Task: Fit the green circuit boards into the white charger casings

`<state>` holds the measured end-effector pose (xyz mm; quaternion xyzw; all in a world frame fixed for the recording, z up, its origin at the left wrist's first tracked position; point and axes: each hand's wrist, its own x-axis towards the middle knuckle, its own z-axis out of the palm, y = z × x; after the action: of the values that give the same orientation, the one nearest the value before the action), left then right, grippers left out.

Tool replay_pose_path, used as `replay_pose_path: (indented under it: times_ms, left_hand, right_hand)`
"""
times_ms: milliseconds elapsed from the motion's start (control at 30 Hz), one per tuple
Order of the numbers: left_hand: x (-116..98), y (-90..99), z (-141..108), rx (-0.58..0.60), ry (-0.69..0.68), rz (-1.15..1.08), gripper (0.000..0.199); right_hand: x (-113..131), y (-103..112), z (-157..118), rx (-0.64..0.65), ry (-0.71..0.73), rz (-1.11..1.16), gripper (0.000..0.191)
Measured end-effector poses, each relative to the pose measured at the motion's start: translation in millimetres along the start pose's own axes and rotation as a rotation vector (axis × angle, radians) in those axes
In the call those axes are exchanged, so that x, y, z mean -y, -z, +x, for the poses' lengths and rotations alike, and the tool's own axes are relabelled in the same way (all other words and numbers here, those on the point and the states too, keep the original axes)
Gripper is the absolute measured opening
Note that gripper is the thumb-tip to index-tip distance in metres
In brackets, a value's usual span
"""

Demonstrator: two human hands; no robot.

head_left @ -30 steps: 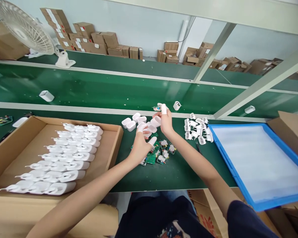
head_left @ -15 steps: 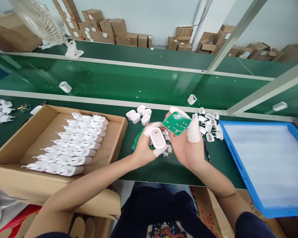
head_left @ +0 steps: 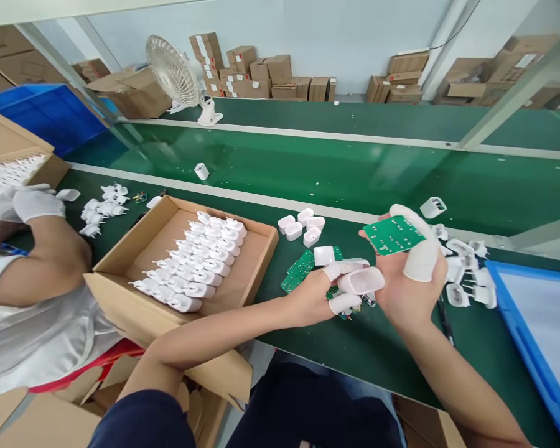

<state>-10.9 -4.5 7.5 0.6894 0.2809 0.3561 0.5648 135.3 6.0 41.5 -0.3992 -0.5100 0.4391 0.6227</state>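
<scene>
My left hand (head_left: 315, 297), with white finger cots on, grips a white plastic charger housing (head_left: 363, 281) whose open end faces right. A green circuit board (head_left: 393, 235) is held in my right hand (head_left: 406, 280), solder side up, just above and to the right of the housing. The two are apart. Beneath my left hand lie more green boards (head_left: 300, 272) and some parts partly hidden by it. Another white housing (head_left: 324, 256) rests on those boards. Several empty housings (head_left: 294, 231) stand behind them.
At left, a cardboard box (head_left: 256, 274) holds rows of white plug parts. White plug pieces (head_left: 466, 267), a black pen-like tool (head_left: 445, 320) and a blue-rimmed tray (head_left: 522, 348) are at right. A co-worker's gloved hands (head_left: 32, 202) work at far left.
The view has swung left, bringing in the co-worker. My left hand has turned the housing from its slotted end showing to its open end facing right. The board stays in my right hand.
</scene>
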Motion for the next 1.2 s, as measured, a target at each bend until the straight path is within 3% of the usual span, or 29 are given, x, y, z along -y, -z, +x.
replay_pose_path:
  times_ms: [100,200,333,433,567,667,800,1200]
  left_hand:
    - [5,-0.5,3,0.010,0.054,-0.294,0.048]
    - [4,0.6,7,0.106,0.150,-0.466,0.057]
    - [0,3.2,11,0.167,0.260,-0.445,0.046]
    - [1,8.5,13,0.009,0.104,-0.249,0.054]
    - [-2,21.3,17,-0.272,-0.363,0.149,0.066]
    - [-9,27.8,19,-0.309,-0.579,0.265,0.062]
    - [-16,28.1,18,-0.312,-0.556,0.255,0.060]
    - [-17,29.7,14,-0.343,-0.539,0.368,0.058]
  right_hand:
    - [-1,-2,2,-0.156,0.205,0.063,0.043]
    - [-4,-7,2,-0.080,0.265,0.047,0.043]
    - [-7,-9,4,-0.031,0.333,-0.064,0.034]
    - [-2,0,9,0.057,0.368,-0.035,0.032]
    - [21,17,9,0.301,0.426,-0.145,0.043]
    - [37,20,4,0.356,0.599,-0.365,0.049]
    - [42,12,0,0.399,0.750,-0.510,0.046]
    - [33,4,-1,0.380,0.794,-0.508,0.042]
